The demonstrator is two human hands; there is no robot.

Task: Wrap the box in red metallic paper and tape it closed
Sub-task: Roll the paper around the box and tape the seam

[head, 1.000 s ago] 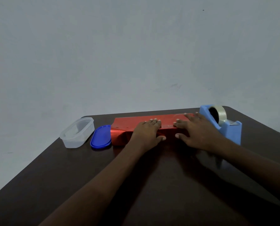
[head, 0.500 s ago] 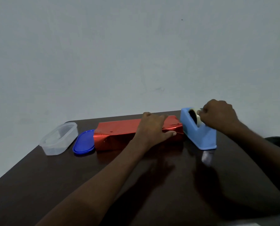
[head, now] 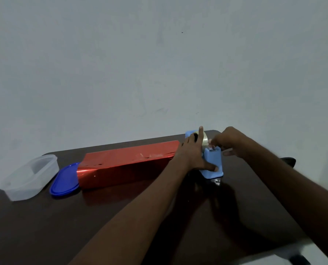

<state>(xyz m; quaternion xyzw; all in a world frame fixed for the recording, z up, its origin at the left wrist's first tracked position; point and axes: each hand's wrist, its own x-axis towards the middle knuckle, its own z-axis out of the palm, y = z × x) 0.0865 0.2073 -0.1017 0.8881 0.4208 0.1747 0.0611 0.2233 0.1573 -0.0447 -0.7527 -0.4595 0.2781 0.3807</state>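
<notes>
The left hand point(head: 192, 153) covers the red wrapped box's point(head: 128, 163) three o'clock end; the blurred right hand point(head: 228, 142) hides the tape dispenser's point(head: 212, 163) cutter.

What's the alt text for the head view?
Left hand steadies a blue tape dispenser while the right hand pinches at its tape. A red-wrapped box lies left of it on a dark table, beside a blue lid and clear container.

A long box wrapped in red metallic paper point(head: 128, 165) lies on the dark wooden table point(head: 83, 226). At its right end, the left hand point(head: 192, 153) steadies a light-blue plastic tape dispenser point(head: 212, 165) while the right hand point(head: 228, 142) pinches at its top.
</notes>
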